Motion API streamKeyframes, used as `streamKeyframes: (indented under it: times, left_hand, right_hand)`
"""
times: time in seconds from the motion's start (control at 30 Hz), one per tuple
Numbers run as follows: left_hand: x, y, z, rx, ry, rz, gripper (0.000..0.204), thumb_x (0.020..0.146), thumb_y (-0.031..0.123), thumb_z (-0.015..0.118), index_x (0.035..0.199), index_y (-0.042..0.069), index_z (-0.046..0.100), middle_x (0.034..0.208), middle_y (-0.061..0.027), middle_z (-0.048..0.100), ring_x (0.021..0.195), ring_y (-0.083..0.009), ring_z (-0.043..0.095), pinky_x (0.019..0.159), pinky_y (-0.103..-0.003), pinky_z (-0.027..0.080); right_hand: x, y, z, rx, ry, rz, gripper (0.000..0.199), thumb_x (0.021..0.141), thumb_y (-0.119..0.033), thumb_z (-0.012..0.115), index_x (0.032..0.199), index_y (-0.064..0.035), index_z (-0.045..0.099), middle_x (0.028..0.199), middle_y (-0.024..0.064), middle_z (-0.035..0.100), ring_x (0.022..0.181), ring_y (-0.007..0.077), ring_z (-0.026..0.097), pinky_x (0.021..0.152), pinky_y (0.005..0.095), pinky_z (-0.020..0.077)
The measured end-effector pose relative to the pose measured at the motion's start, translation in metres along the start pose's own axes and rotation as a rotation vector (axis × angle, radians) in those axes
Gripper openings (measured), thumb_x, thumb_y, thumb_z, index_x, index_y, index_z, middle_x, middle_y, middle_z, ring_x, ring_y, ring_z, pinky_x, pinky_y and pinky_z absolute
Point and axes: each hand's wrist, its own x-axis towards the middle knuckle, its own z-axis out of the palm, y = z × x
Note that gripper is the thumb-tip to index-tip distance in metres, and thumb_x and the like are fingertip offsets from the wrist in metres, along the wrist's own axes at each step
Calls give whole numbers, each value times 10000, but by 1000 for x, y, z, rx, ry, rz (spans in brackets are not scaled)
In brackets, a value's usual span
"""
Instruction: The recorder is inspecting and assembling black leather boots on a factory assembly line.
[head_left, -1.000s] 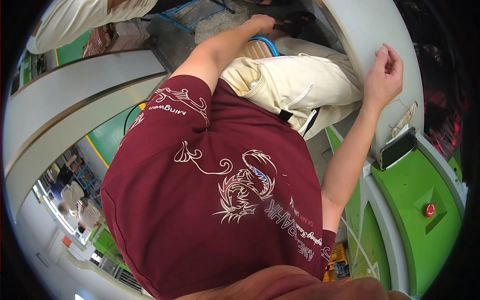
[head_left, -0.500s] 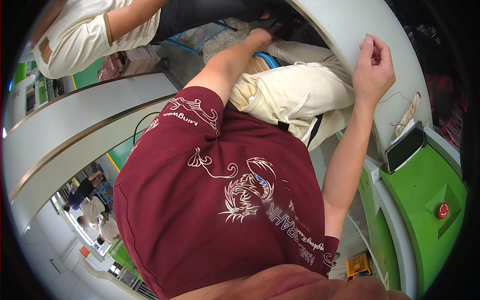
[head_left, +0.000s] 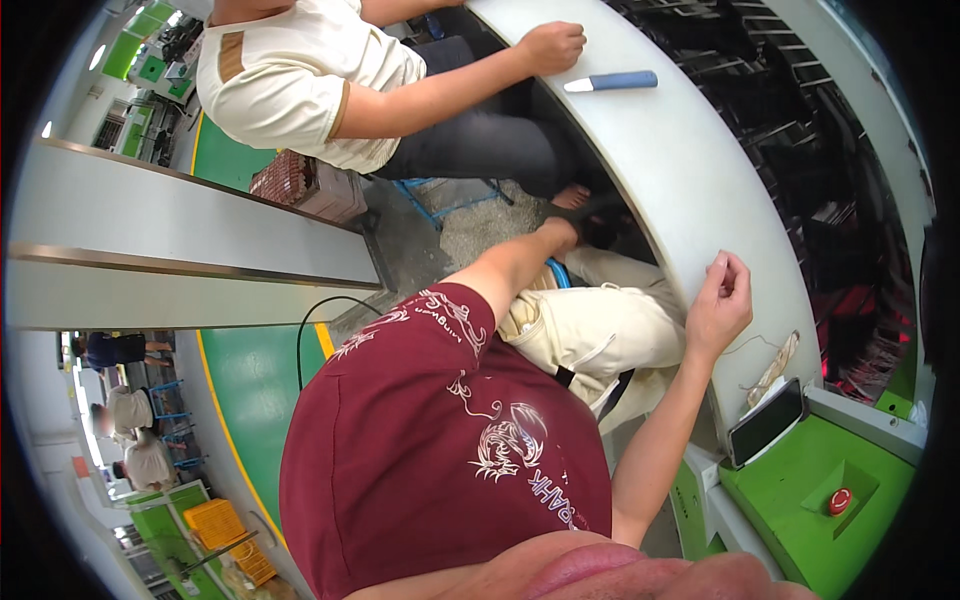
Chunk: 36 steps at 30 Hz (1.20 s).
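My right hand (head_left: 722,300) is raised over the white curved worktop (head_left: 690,150), fingers curled in and thumb against them; nothing shows in it. On the left, my left arm reaches down beside my pale trousers (head_left: 590,330). My left hand (head_left: 562,234) is near the blue tube of a stool (head_left: 558,272), its fingers hidden. Farther along the worktop lies a blue-handled tool (head_left: 625,80) with a short pale pointed tip. Right by it rests another person's closed hand (head_left: 553,48).
A dark-screened device (head_left: 765,425) leans by the worktop's near end, beside a pale wrapped bundle with a thin wire (head_left: 775,370). A green machine panel (head_left: 790,520) carries a red push button (head_left: 840,500). Beyond the worktop lies dark machinery. A seated person (head_left: 300,90) is at the upper left.
My view has swung, bringing the blue-handled tool and more of the other person into sight. My right hand stays curled over the worktop; my left arm still hangs low.
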Motion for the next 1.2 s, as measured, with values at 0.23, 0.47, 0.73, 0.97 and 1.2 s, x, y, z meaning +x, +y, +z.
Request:
streamKeyframes:
  times: [0.23, 0.47, 0.73, 0.97, 1.2]
  left_hand:
    - [-33, -7, 29, -421, 228, 11, 393, 858, 186, 695, 1217, 144, 848, 1217, -195, 807, 1127, -389, 770, 986, -500, 611]
    - [-75, -54, 61, -678, 415, 141, 345, 978, 300, 712, 1262, 125, 801, 1224, -174, 802, 1164, -385, 749, 1013, -482, 592]
    - [-105, -78, 123, -1006, 327, -179, 709, 1089, 649, 474, 1235, 40, 807, 1271, -250, 779, 1216, -442, 726, 1069, -507, 548]
    - [-107, -71, 113, -988, 365, -102, 723, 1085, 638, 485, 1193, 3, 813, 1256, -301, 761, 1241, -470, 708, 1083, -510, 534]
    - [-94, -82, 129, -1090, 394, -46, 798, 1056, 718, 493, 1154, -2, 824, 1248, -301, 765, 1237, -464, 715, 1074, -498, 539]
  right_hand:
    - [2, -3, 4, 5, -63, -25, 228, 1079, -207, 711, 1168, -9, 782, 927, 89, 781, 788, 167, 698, 704, 314, 547]
    - [6, -5, 6, 19, -13, -9, 255, 1075, -258, 726, 1158, -26, 794, 890, 68, 789, 759, 136, 701, 717, 299, 564]
    - [8, -13, 19, -49, 8, 6, 260, 1058, -279, 746, 1127, -36, 808, 857, 45, 783, 728, 116, 679, 705, 294, 556]
    - [4, -11, 16, -106, 35, -18, 252, 1044, -280, 759, 1114, -46, 820, 868, 32, 777, 746, 123, 675, 711, 295, 555]
    - [4, -14, 17, -75, 13, -34, 255, 1045, -269, 767, 1121, -32, 817, 892, 37, 769, 768, 118, 662, 724, 290, 554]
